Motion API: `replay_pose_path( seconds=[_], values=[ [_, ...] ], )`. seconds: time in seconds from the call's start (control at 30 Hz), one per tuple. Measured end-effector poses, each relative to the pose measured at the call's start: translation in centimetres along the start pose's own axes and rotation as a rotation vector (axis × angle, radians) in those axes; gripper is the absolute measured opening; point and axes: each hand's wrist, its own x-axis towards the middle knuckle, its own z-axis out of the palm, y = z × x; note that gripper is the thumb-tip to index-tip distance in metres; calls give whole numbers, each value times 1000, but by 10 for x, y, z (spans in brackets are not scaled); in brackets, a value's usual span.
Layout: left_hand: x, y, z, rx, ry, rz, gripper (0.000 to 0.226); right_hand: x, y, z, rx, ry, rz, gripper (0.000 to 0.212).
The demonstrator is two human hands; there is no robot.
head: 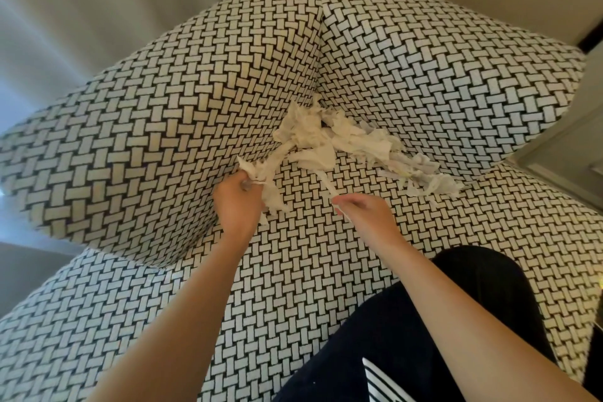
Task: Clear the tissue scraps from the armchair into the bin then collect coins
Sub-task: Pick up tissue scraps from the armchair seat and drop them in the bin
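Both arms extended fwd, left hand fisted, right hand pinching

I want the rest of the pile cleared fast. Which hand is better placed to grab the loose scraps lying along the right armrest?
The right hand. It pinches only a thin strip and sits nearer those loose scraps; the left hand, already full of tissue, is over by the left armrest.

tissue scraps on armchair seat, rear corner
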Motion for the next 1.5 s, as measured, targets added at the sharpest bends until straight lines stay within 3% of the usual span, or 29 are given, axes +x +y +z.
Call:
replay_pose_path(
  seconds=[0.3,0.6,1.1,1.33,1.5],
  values=[
    [-41,32,-8,-214,-114,-126,10,-5,-3,-12,42,11,-84,17],
    [-65,101,15,-245,-368,-50,17,-29,-7,-84,-37,104,-182,14],
    [-160,249,123,-291,-865,238,7,-117,47,-253,-73,434,-142,11],
    [-234,298,187,-165,-1161,430,10,-169,106,-321,56,657,-10,14],
    [-290,304,232,-54,-1338,510,18,-199,150,-346,117,723,91,11]
  ],
)
